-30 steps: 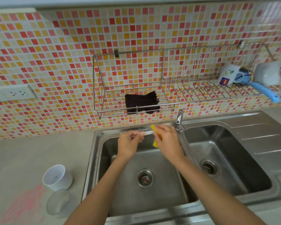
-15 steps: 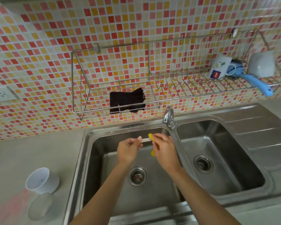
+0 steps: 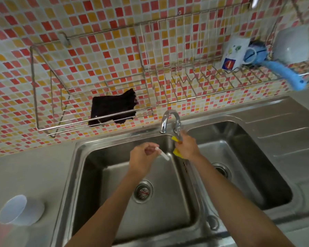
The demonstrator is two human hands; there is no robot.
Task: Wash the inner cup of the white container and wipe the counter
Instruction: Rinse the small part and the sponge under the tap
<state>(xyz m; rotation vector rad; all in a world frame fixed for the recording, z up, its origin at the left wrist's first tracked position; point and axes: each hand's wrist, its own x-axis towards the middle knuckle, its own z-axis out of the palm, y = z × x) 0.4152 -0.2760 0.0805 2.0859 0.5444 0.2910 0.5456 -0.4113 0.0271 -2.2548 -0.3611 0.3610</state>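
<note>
Left hand (image 3: 142, 156) grip pinches white stick, perhaps straw (image 3: 163, 155); right hand (image 3: 186, 148) clutches yellow sponge (image 3: 177, 152) at faucet (image 3: 169, 120)

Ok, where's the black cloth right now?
The black cloth lies in the left section of the wire rack on the tiled wall, above the left sink basin and just left of the faucet.

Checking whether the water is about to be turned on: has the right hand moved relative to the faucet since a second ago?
Yes. The right hand, gripping a yellow sponge, has gone up and to the right, from in front of the faucet to its handle.
</note>
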